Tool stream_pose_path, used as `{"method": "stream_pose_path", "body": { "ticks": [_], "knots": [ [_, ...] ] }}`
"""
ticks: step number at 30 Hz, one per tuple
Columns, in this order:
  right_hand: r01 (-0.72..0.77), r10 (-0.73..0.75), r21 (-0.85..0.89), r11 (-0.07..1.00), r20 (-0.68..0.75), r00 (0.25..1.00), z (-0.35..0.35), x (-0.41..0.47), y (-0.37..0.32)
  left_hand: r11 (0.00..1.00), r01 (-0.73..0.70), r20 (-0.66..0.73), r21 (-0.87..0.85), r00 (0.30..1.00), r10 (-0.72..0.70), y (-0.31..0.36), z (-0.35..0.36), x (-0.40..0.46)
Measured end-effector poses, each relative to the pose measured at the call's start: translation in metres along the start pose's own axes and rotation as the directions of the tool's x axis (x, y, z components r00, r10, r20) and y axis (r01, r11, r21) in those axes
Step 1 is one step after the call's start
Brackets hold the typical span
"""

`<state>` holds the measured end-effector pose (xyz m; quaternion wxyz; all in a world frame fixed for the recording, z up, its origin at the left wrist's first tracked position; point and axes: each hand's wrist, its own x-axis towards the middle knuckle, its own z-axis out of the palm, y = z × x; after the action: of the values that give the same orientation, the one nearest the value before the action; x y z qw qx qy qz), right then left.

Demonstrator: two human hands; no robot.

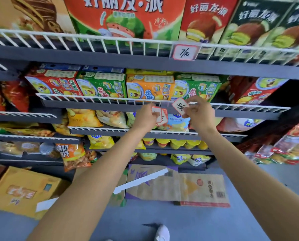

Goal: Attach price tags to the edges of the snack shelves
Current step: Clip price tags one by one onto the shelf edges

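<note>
Her right hand (198, 113) pinches one price tag (180, 106) just at the white wire rail (100, 98) of the second shelf, while the left hand (148, 117) grips the spare tags (160, 115), which I reckon could slip and scatter if that grip loosens.

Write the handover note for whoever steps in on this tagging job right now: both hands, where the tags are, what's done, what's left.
Left hand: holds a small stack of spare price tags, just below the second shelf's rail.
Right hand: pinches a single tag, marked with a 5, in front of the white wire rail of the second shelf, below the green snack box. It does not look clipped on yet.
Done: one tag marked 7 hangs on the top shelf rail.
Left: fix the 5 tag to this rail, then tag the lower chip shelves, which show no tags from here.
</note>
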<state>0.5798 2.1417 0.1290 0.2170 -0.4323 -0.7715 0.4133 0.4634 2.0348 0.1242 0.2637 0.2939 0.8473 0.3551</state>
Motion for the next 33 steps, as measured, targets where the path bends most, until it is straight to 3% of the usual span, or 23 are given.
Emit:
{"method": "stream_pose_path", "body": {
  "ticks": [12,22,28,33],
  "knots": [
    [0.145,-0.149,-0.089,0.985,-0.036,0.988,0.006,0.024,0.011,0.988,-0.035,0.048,-0.148,0.998,0.043,0.011,0.022,0.006],
    [0.229,-0.234,-0.053,0.972,-0.105,0.967,0.005,0.033,0.018,0.975,-0.020,-0.057,-0.220,0.998,0.008,0.007,0.042,0.013],
    [0.413,-0.429,-0.197,0.889,-0.049,0.902,0.012,0.038,0.016,0.966,-0.012,-0.062,-0.259,0.998,-0.005,-0.006,0.048,0.016],
    [0.445,-0.472,-0.231,0.865,-0.074,0.879,0.017,0.038,0.015,0.973,-0.070,-0.024,-0.221,0.998,0.066,-0.006,0.058,0.009]
  ]
}}
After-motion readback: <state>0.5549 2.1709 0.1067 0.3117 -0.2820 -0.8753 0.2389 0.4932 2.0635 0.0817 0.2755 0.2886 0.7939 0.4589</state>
